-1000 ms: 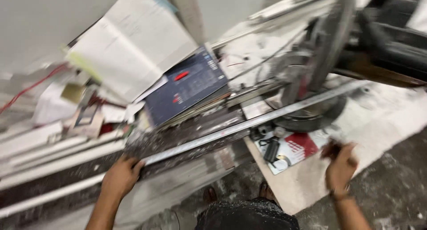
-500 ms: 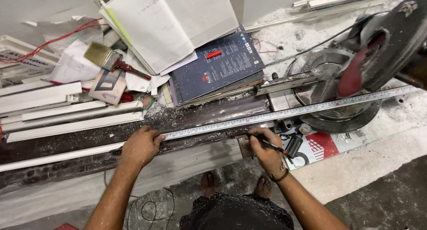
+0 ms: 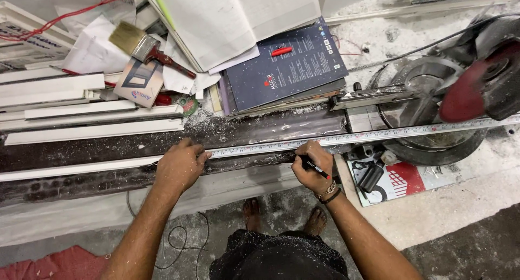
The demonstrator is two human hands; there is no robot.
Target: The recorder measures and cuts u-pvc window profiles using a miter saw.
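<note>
From the head camera, looking straight down, the left hand lies palm down on a long metal ruler, its fingers curled over the near end and pressing it flat; nothing is gripped inside the hand. The ruler runs from that hand rightwards across a dark, dust-covered strip of material and on under the guard of a mitre saw at the right edge. The right hand sits just beside the ruler's lower edge, fingers closed around a black marker pen with a red band, the tip pointing toward the ruler (whether the tip touches the surface I cannot tell). A bracelet circles that wrist. Beyond the strip, on the table, lie a dark blue catalogue with a small red object on its cover, an open white book overlapping it, and a paintbrush with a red handle to the left. White plastic channel lengths are stacked parallel to the strip at the left, and red wire loops above them. Below the table the person's bare feet stand on a dusty floor, with a thin cable coiled near the left forearm
</note>
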